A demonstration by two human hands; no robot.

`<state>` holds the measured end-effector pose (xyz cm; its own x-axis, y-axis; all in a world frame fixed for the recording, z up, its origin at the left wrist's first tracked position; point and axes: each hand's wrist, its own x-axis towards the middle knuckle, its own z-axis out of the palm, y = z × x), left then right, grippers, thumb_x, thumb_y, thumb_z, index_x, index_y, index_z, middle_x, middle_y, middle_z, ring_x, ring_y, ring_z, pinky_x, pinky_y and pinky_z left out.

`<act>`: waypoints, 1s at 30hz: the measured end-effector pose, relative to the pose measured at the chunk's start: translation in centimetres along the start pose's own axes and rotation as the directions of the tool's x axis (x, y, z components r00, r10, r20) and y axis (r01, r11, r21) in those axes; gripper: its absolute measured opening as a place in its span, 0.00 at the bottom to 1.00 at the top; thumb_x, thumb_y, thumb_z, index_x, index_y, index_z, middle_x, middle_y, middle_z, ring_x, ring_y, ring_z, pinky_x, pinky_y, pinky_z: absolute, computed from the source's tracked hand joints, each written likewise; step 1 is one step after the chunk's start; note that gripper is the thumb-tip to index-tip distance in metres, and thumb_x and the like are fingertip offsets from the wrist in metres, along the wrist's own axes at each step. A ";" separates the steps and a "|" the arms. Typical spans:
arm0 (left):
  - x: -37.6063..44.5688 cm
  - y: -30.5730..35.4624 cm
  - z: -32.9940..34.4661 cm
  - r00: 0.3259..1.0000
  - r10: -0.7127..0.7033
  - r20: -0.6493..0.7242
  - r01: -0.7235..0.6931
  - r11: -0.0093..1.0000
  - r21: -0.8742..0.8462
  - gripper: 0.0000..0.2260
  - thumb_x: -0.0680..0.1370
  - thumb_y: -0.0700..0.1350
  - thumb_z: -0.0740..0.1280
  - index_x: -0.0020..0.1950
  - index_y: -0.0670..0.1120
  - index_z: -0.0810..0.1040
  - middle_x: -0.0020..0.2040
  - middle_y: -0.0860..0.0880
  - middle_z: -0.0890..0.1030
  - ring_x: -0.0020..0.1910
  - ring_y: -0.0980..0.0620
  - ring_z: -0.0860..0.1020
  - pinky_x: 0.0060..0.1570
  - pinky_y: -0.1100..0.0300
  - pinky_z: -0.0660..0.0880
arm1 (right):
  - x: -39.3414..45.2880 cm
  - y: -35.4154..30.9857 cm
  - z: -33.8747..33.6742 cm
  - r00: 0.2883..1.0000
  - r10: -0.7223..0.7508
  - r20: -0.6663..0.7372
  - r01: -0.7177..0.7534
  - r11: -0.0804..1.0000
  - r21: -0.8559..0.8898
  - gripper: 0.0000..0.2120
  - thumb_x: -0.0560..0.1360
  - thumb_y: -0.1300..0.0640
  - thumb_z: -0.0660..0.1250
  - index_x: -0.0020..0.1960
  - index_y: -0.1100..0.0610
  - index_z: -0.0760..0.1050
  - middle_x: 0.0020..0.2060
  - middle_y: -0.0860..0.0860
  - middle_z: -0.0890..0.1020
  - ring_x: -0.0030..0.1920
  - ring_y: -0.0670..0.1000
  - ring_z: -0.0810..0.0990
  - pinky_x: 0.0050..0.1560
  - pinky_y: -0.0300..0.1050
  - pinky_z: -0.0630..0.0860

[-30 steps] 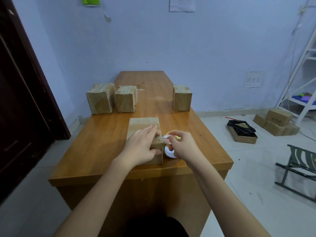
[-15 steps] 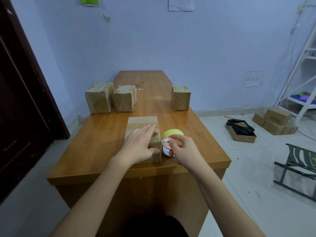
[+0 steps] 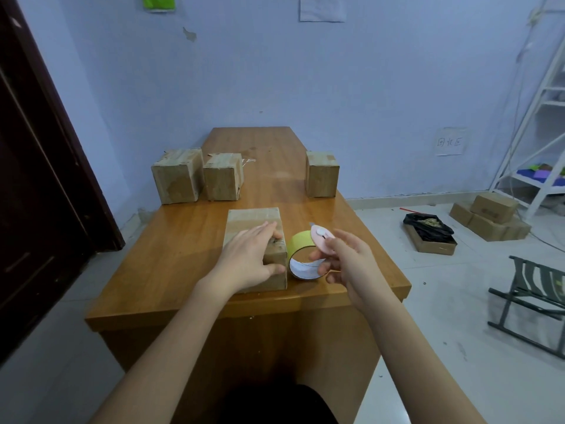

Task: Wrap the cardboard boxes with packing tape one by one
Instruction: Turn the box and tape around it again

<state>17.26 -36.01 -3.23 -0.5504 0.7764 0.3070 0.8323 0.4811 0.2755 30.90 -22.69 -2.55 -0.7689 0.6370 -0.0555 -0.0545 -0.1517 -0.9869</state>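
Note:
A cardboard box (image 3: pixel 252 221) lies near the front edge of the wooden table (image 3: pixel 171 258). My left hand (image 3: pixel 249 257) rests flat on its top near corner, thumb down the front face. Touching the box's right side stands a yellow tape roll (image 3: pixel 298 242) with a white core. My right hand (image 3: pixel 345 258) hovers just right of the roll and pinches a small pink cutter (image 3: pixel 321 237) above it. Three more cardboard boxes stand farther back: two on the left (image 3: pixel 179 175) (image 3: pixel 223 176) and one on the right (image 3: pixel 322 173).
A dark door (image 3: pixel 39 185) is at the left. On the floor to the right are stacked cardboard boxes (image 3: pixel 489 215), an open box with a black bag (image 3: pixel 428 234), a folding stool (image 3: pixel 532 301) and a white shelf frame (image 3: pixel 535 142).
My right hand has lifted off the tape roll and moved right, raising the pink cutter. The roll now stands free beside the box. My left hand has stayed on the box.

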 end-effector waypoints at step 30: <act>-0.3 0.3 -0.1 1.000 0.004 0.010 -0.005 0.998 0.067 0.30 0.72 0.58 0.69 0.71 0.52 0.63 0.75 0.54 0.61 0.74 0.53 0.57 0.68 0.53 0.60 | 5.9 4.0 -5.4 0.949 -0.229 -0.217 -0.129 0.346 -0.929 0.12 0.82 0.53 0.48 0.47 0.60 0.64 0.33 0.51 0.71 0.35 0.53 0.72 0.39 0.46 0.68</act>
<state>17.71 -36.11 -3.18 -0.5463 0.7823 0.2995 0.8375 0.5035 0.2124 29.65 -15.44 -7.62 -0.5786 0.8034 0.1403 0.6725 0.5673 -0.4753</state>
